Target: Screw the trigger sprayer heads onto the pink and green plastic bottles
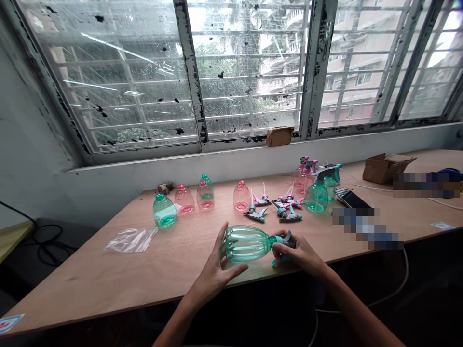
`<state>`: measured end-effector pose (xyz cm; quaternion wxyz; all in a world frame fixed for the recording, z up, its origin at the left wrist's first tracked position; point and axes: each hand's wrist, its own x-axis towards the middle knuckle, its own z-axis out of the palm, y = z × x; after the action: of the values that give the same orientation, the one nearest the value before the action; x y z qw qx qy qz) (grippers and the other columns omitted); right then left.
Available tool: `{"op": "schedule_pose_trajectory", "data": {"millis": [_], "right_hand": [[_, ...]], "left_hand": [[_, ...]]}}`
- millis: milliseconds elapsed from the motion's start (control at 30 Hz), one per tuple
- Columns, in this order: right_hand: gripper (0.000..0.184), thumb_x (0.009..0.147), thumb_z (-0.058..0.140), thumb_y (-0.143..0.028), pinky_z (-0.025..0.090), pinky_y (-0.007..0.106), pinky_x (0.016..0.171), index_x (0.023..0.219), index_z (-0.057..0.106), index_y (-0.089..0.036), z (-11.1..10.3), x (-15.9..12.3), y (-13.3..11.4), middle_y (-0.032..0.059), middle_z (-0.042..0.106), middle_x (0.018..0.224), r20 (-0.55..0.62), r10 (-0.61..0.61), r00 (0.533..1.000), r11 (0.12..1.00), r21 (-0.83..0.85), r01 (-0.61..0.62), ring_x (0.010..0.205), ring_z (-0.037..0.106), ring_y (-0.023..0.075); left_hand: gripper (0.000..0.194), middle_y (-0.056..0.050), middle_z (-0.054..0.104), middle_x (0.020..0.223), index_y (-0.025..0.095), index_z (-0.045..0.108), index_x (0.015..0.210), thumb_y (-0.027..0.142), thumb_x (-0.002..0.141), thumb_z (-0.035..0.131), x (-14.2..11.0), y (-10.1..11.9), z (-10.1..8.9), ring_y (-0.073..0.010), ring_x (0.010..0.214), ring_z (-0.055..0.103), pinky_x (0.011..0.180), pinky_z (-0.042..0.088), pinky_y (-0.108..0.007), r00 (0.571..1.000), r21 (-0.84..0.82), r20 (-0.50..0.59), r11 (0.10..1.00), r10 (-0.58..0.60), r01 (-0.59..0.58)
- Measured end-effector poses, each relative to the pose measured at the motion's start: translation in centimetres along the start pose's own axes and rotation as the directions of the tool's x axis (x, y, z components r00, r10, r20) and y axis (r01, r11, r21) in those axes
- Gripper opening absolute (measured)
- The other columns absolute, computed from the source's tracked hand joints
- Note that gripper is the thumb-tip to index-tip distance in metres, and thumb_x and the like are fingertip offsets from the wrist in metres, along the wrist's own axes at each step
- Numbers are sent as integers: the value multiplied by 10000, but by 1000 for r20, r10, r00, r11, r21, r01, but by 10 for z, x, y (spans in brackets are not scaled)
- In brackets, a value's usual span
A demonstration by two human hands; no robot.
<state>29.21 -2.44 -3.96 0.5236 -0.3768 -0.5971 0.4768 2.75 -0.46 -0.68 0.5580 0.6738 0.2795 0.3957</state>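
A clear green spray bottle point(248, 244) lies sideways in the air above the table's front edge, its base to the left and its neck to the right. My left hand point(218, 267) cups the base end, fingers behind it and thumb below. At the neck, my right hand point(298, 253) grips the grey and teal spray head point(285, 239), whose teal trigger point(281, 260) points down. Just beyond the bottle lie loose trigger spray heads, one teal and grey point(256, 213), another like it point(289, 215), and several pink ones point(289, 200).
Headless bottles stand at the back: green point(165, 212), pink point(184, 200), pink point(206, 196) and pink point(241, 196). Green point(317, 196) and pink point(299, 179) bottles with heads stand to the right. A plastic bag point(130, 240), phone point(353, 200) and cardboard box point(385, 168) lie on the wooden table point(108, 279).
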Motion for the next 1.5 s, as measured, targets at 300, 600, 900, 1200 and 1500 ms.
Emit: {"op": "schedule_pose_trajectory", "data": {"millis": [300,600,900,1200,1500], "right_hand": [[369,839,727,-468,604,350,623,994,591,-162,0,0,0,-3,686,657,-3,8,1000,1000,11,-8,597,662,177],[418,815,744,-477,606,358,647,1049,633,-150,0,0,-1,1,685,663,-21,3,1000,999,-37,-4,618,672,186],[404,833,740,-429,618,364,646,1092,641,-136,1,-1,-2,-3,675,656,-30,-4,1000,1000,27,5,616,660,175],[384,830,754,-416,616,343,647,1077,639,-145,3,-1,-1,-3,684,655,-50,-20,999,1000,13,21,614,674,172],[386,823,764,-408,585,328,661,1086,659,-146,3,-2,-1,3,699,661,-55,-16,998,999,-31,14,630,700,186]], "left_hand": [[946,-88,384,1562,333,197,1547,304,794,769,0,5,2,-316,1403,407,1168,325,-474,999,14,-36,1000,1,0],[883,-171,489,1471,215,330,1513,507,787,738,4,-3,-5,-370,1319,497,1112,391,-515,991,51,-117,996,-69,76],[874,-98,361,1573,310,301,1517,336,784,777,1,1,-3,-321,1436,349,1195,273,-466,998,96,-58,995,10,-4],[906,-108,402,1539,272,321,1499,274,739,813,4,0,0,-324,1427,363,1191,293,-458,997,74,-56,996,52,-47],[679,-156,590,1361,163,469,1386,431,818,726,6,7,-1,-336,1286,525,1099,409,-431,999,56,-41,998,-3,5]]}}
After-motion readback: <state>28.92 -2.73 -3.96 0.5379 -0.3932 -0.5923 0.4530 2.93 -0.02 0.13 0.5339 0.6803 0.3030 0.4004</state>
